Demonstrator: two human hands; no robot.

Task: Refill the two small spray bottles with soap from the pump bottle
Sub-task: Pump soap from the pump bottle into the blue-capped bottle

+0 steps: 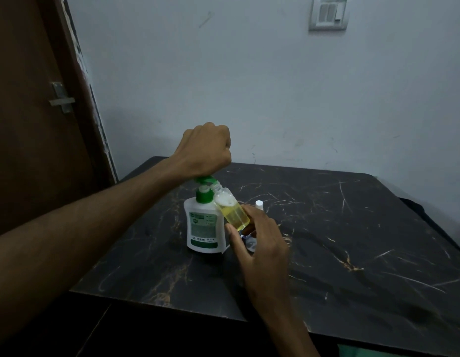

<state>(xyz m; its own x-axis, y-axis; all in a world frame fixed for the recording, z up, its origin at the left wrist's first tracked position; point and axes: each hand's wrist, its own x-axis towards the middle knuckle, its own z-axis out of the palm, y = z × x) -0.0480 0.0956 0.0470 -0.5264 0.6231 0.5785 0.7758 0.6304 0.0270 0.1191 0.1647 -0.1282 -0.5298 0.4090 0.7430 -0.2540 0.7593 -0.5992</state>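
Now the left hand [207,148], fist curled, presses the green pump of the soap bottle [204,225] mid-counter [352,240]; right hand [259,238] fingers grip a tilted spray bottle [232,212] at its spout

A room in a home, prob. a bedroom corner. Brown wooden door [30,112] w/ latch [62,99], wall switch plate [328,13], dark marble-pattern table [352,240] against pale painted wall [249,86].
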